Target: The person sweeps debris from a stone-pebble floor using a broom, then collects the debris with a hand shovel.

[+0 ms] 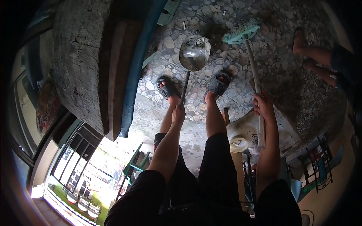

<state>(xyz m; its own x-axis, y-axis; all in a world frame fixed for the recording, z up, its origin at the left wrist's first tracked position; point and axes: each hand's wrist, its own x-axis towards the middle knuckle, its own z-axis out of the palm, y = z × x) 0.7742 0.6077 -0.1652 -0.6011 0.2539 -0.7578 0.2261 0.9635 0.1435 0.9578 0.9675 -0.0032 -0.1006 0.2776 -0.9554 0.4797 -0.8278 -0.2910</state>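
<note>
My left hand (178, 114) is closed round the dark handle of a dustpan (195, 52). Its shiny, rounded pan lies out past my feet, with some dark debris in it, too small to make out. In my right hand (263, 105) is the long pale pole of a broom, its fingers wrapped about it. The green broom head (243, 34) with frayed bristles rests on the pebbled floor (173, 41), to the right of the dustpan and apart from it.
Dark slippers (218, 83) are on my feet. To the right show another person's legs (318, 54). A thick grey slab (79, 64) with a blue edge stands at left. There is a green chair (141, 164) at lower left, and a pale round container (238, 144) near my right arm.
</note>
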